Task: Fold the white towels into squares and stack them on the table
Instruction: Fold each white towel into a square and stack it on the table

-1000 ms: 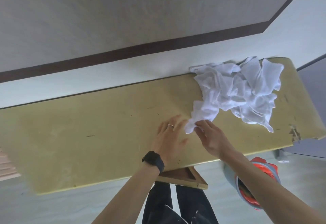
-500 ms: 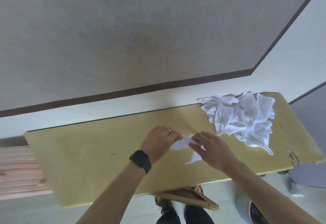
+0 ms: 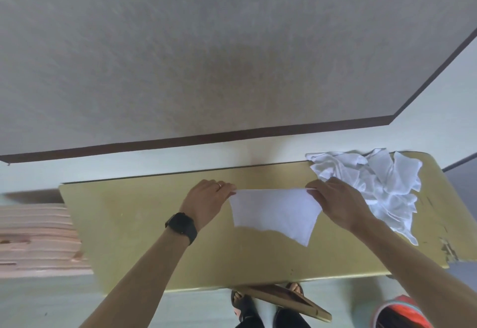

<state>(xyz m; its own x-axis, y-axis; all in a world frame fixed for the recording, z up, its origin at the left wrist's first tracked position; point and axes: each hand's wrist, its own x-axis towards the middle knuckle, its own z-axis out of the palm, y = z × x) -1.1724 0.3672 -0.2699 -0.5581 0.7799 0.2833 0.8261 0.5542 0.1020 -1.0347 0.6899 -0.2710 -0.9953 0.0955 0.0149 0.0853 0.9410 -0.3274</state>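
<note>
One white towel (image 3: 275, 212) is stretched flat between my hands above the middle of the yellow table (image 3: 144, 227). My left hand (image 3: 209, 202) pinches its far left corner, and my right hand (image 3: 335, 201) pinches its far right corner. The towel's lower edge hangs slanted, with one corner pointing toward me on the right. A crumpled pile of white towels (image 3: 371, 185) lies on the table's right end, just beyond my right hand. No folded stack is visible.
The table stands against a grey wall with a dark baseboard. Its right front corner (image 3: 449, 250) is chipped. Pink stacked material (image 3: 36, 240) sits at the left. An orange-and-grey container (image 3: 402, 313) is on the floor at lower right, near my feet.
I pulled one towel out of the pile toward the table's middle, and my hands moved apart, spreading it from a bunched strip into a flat sheet. The camera tilted up.
</note>
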